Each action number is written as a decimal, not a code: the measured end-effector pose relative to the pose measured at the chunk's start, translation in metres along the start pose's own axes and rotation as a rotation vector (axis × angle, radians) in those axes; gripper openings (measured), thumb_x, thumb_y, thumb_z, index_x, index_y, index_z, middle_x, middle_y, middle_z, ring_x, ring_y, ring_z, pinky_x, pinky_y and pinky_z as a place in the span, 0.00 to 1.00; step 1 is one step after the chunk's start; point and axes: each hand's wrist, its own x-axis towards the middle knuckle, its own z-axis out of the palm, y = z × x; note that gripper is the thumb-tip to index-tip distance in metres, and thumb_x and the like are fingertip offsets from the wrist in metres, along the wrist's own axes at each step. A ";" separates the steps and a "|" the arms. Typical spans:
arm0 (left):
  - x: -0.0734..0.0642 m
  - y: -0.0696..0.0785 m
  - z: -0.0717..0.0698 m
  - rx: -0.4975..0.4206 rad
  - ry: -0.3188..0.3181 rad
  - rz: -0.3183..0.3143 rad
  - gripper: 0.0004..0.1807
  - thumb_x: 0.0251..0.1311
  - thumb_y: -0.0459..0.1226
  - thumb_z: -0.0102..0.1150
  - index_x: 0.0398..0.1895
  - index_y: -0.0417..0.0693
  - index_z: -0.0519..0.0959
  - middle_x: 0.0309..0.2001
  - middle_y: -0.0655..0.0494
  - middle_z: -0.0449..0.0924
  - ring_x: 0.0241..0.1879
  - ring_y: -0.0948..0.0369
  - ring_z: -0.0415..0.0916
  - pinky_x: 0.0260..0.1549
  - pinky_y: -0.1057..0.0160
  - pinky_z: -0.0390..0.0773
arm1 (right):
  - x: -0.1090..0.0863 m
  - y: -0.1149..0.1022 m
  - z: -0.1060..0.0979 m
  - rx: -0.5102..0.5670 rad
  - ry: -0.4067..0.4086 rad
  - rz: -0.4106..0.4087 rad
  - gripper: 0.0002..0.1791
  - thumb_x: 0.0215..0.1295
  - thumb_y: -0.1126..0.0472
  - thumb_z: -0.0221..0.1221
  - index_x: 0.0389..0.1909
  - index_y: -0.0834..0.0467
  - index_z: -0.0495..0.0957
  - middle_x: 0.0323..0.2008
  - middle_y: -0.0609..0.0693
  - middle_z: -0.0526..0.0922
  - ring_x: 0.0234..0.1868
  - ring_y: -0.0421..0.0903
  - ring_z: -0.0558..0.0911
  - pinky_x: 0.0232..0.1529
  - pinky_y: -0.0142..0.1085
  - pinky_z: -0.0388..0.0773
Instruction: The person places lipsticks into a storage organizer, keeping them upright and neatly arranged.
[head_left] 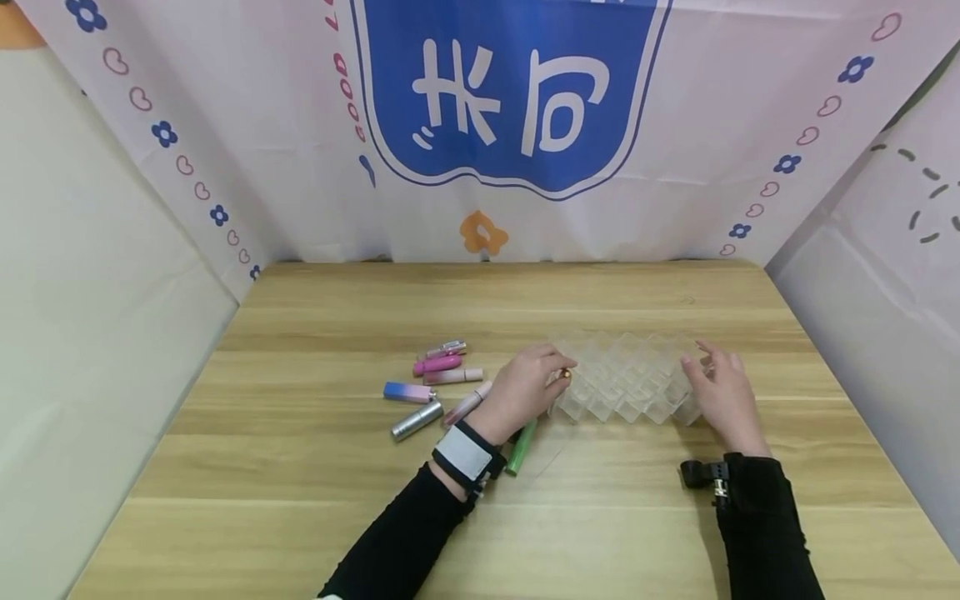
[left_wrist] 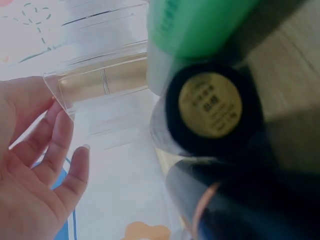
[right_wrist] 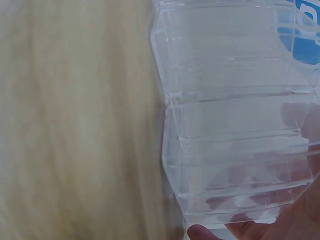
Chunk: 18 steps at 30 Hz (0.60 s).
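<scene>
I see the left hand point(head_left: 523, 385) pinching a gold piece point(head_left: 567, 374), the clear organizer point(head_left: 626, 377) just rightward (long axis parallel to the worktop's point(head_left: 480, 292) far edge), its right end held by the right hand point(head_left: 724, 398).

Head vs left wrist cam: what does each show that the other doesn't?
Head only: right hand, silver tube, magenta tube and blue-and-pink tube.

Left wrist only: gold printed label on the end of a black tube, copper-coloured band on a dark tube.

Both: left hand, clear compartmented organizer, green tube, orange flower print.
</scene>
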 end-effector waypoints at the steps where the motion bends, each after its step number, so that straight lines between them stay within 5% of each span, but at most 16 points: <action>1: 0.000 0.000 -0.001 -0.002 0.001 0.004 0.14 0.64 0.40 0.62 0.52 0.51 0.83 0.46 0.58 0.83 0.46 0.64 0.80 0.46 0.70 0.82 | 0.000 0.000 0.000 0.000 -0.001 0.000 0.38 0.77 0.40 0.39 0.75 0.63 0.52 0.59 0.71 0.64 0.55 0.67 0.70 0.48 0.60 0.74; 10: -0.008 -0.009 -0.013 -0.104 -0.017 -0.048 0.14 0.65 0.39 0.61 0.53 0.50 0.81 0.52 0.57 0.83 0.49 0.62 0.81 0.50 0.66 0.83 | -0.001 0.001 0.000 -0.001 0.005 -0.005 0.38 0.76 0.40 0.39 0.74 0.64 0.54 0.59 0.72 0.64 0.55 0.67 0.70 0.49 0.60 0.73; 18: -0.020 -0.020 -0.031 -0.140 0.033 -0.088 0.14 0.65 0.38 0.60 0.53 0.48 0.81 0.52 0.55 0.84 0.50 0.59 0.82 0.49 0.61 0.83 | 0.001 0.001 0.000 -0.001 0.014 -0.006 0.38 0.76 0.40 0.39 0.74 0.64 0.54 0.59 0.71 0.64 0.55 0.67 0.70 0.48 0.60 0.73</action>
